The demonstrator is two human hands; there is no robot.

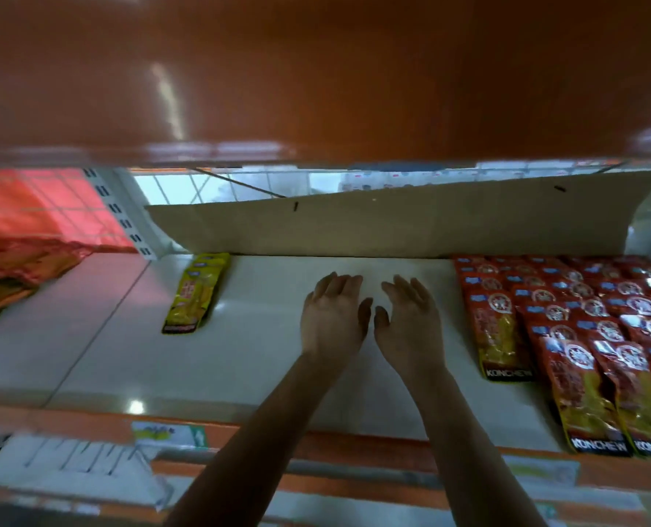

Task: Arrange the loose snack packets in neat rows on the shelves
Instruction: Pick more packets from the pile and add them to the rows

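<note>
My left hand [333, 317] and my right hand [409, 321] reach side by side over the middle of the white shelf [278, 355], fingers straight, palms down, holding nothing. A yellow snack packet [196, 292] lies flat at the shelf's back left, well apart from my left hand. To the right of my right hand, several red and yellow snack packets [567, 336] lie in overlapping rows from the back to the front edge. The nearest one [500, 336] is about a hand's width from my right hand.
A flat cardboard sheet [392, 226] leans along the back of the shelf. An orange shelf [316, 70] hangs just above. At far left lies a red bag of packets [19, 260]. The orange front edge [354, 443] carries price labels; white packets [80, 462] sit on the shelf below.
</note>
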